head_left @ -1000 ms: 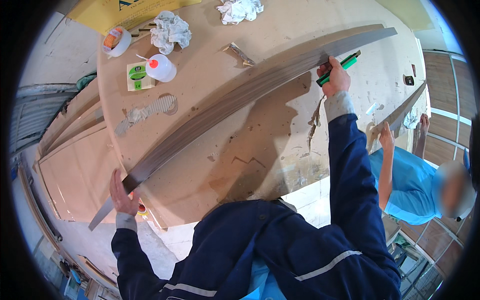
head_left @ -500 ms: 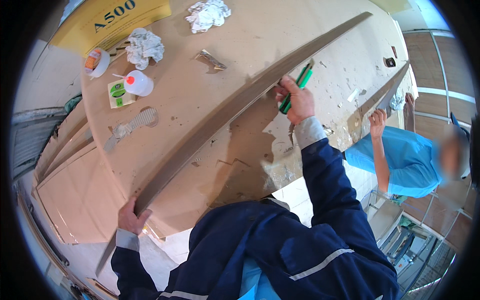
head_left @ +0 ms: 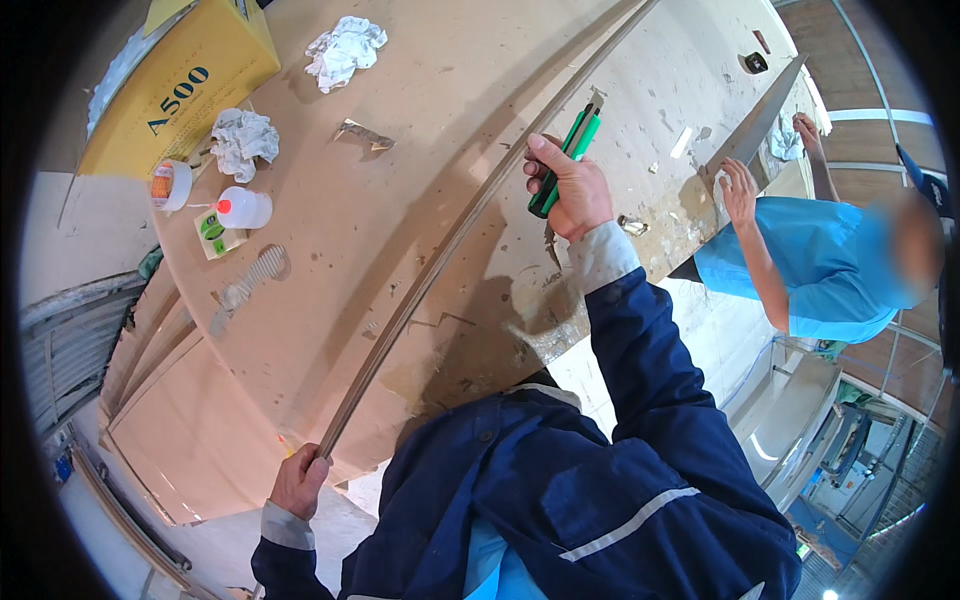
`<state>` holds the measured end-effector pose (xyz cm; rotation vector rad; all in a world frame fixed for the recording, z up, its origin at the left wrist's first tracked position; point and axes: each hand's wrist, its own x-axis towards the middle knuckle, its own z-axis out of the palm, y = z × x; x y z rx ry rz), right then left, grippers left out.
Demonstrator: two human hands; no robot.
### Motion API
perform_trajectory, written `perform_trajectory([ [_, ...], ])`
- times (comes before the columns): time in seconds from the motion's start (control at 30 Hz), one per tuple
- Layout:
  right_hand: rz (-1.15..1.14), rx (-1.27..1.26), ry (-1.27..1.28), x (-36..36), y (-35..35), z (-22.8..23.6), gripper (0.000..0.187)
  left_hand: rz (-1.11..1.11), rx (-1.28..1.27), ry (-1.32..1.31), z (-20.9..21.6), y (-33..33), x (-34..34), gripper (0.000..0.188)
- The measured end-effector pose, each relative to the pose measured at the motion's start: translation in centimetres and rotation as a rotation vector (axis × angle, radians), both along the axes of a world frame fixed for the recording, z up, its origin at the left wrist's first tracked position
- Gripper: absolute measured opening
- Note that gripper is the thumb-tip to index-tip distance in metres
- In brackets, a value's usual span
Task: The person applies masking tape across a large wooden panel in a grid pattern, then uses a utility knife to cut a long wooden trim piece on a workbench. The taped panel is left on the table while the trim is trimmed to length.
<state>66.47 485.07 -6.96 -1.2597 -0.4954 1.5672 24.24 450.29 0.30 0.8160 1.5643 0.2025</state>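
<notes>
A long, thin brown wooden strip (head_left: 437,262) runs slantwise over the paper-covered table, from near me at the left to the far right. It appears narrow, seen nearly edge-on. At the strip's near end my left hand (head_left: 299,482) is closed around it. My right hand (head_left: 580,196) grips a green utility knife (head_left: 578,137), its blade end pointing away from me. The thumb of that hand lies close to the strip's edge; whether it touches, I cannot tell.
At the left stand a white bottle (head_left: 244,208) with a red tip, a tape roll (head_left: 171,185), crumpled paper (head_left: 244,145) and a yellow box (head_left: 185,95). More crumpled paper (head_left: 345,52) lies farther back. At right, a person (head_left: 790,250) in blue handles another brown board (head_left: 757,118).
The strip has turned from showing its broad face to nearly edge-on. My left hand has shifted right with its near end. My right hand still holds the knife, and the view has shifted somewhat.
</notes>
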Motion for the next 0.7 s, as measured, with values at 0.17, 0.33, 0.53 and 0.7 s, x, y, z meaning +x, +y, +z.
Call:
perform_trajectory([
  [0.17, -0.012, 0.015, 0.027, 0.1, -0.5, 0.6, 0.033, -0.019, 0.029, 0.028, 1.0, 0.1, 0.4, 0.055],
  [0.33, -0.042, 0.018, 0.051, 0.7, -0.8, 0.8, 0.031, -0.096, 0.122, 0.119, 2.3, 0.7, 1.5, 0.058],
  [0.53, -0.067, 0.011, 0.104, 0.7, -1.5, 0.8, 0.031, -0.122, 0.197, 0.207, 3.3, 1.4, 2.9, 0.055],
  [0.7, -0.073, 0.006, 0.163, 0.4, -2.5, 0.6, 0.030, -0.139, 0.235, 0.269, 3.9, 1.9, 3.7, 0.050],
])
